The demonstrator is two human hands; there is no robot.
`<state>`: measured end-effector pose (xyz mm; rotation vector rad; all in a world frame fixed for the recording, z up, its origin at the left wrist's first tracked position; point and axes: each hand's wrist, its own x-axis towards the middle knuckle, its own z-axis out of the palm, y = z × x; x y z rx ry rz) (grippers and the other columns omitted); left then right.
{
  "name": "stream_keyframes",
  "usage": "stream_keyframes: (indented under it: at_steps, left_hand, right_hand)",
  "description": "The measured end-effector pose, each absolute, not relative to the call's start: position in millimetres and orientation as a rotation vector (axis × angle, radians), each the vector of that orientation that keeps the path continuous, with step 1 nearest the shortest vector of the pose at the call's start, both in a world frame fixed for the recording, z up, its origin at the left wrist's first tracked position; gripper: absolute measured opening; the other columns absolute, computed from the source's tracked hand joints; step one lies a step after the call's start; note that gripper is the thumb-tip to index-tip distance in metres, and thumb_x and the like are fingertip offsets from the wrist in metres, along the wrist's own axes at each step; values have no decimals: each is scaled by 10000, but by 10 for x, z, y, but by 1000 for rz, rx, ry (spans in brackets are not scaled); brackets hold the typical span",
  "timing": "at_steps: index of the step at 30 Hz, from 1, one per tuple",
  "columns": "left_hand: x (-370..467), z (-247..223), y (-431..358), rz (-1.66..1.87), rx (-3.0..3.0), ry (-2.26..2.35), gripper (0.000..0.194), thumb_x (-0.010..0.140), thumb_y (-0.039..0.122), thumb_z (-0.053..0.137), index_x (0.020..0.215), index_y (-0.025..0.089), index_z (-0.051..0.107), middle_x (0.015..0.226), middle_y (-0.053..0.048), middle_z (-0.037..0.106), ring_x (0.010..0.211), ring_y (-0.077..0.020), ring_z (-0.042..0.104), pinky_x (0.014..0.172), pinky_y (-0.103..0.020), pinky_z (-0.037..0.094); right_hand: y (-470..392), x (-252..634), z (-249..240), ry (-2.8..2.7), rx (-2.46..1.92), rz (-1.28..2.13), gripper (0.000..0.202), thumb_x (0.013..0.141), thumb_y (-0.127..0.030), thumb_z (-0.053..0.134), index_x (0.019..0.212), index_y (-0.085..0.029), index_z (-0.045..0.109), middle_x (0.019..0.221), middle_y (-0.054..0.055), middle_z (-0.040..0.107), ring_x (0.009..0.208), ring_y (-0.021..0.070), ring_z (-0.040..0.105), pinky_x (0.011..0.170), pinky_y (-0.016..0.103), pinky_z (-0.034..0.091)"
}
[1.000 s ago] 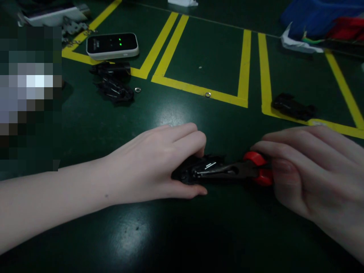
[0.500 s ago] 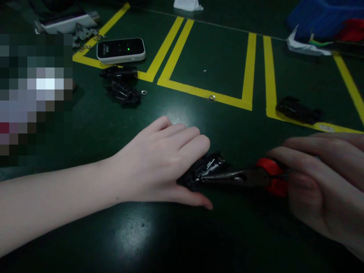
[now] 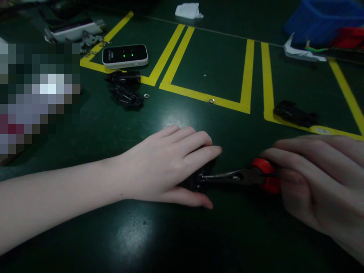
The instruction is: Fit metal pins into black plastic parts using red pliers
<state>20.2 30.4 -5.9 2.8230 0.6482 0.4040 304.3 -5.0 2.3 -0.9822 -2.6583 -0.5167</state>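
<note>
My left hand (image 3: 173,163) grips a black plastic part (image 3: 196,181) against the dark green tabletop (image 3: 176,235), its fingers over the top and its thumb along the near side. Much of that part is hidden under the palm. On the right, my right hand (image 3: 315,182) is closed round red-handled long-nose pliers (image 3: 241,176). The pliers lie nearly level, and their tips touch the right end of the black part. Whether the tips clasp anything is too small to tell.
Beyond my left hand are two black parts (image 3: 126,96), a metal ring (image 3: 146,96) and a white-edged device (image 3: 125,57) with green lights. Another ring (image 3: 211,101) lies on yellow tape. Farther right are a black part (image 3: 295,113) and a blue bin (image 3: 321,22).
My left hand's index finger has stretched forward over the black part, covering more of it. My right hand and the pliers have shifted slightly left. A second green light shows on the device.
</note>
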Motion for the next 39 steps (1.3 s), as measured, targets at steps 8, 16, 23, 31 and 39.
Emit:
stream_keyframes:
  at_steps: [8,16,23,31,39]
  left_hand:
    - [240,-48,259,397,2839,941,820,770,825,521,1133,91,571,1062,-150,619,922,-304,579,750,-394,402]
    - [197,-61,316,387,2720,770,650,844,622,619,1235,109,537,1180,-144,600,1014,-268,561,817,-376,471]
    - [150,-70,400,323,2612,517,607,881,450,623,1377,135,471,1394,-161,536,1165,-283,556,966,-410,486]
    - [118,-56,417,424,2387,507,599,888,231,599,1438,110,393,1442,-161,466,1271,-235,524,1004,-322,522]
    - [134,-38,430,361,2419,511,414,910,201,546,1321,161,510,1246,-99,636,1121,-219,599,962,-351,496]
  right_hand:
    - [-126,3015,-15,-2616,-1112,-470,135,906,-223,502,985,-169,597,981,121,655,809,264,582,656,426,445]
    - [-120,2981,27,-2631,-1123,-462,148,925,-222,461,956,-167,594,946,127,645,775,262,555,627,428,438]
    - [-97,3001,-3,-2657,-1039,-505,171,921,-219,474,985,-153,618,963,144,661,821,280,587,670,444,457]
    - [-78,2989,-4,-2633,-1115,-492,135,926,-215,485,947,-157,605,938,130,658,802,273,569,631,424,443]
    - [-89,2957,21,-2614,-1189,-464,179,958,-223,437,927,-167,604,924,108,655,812,250,568,639,397,441]
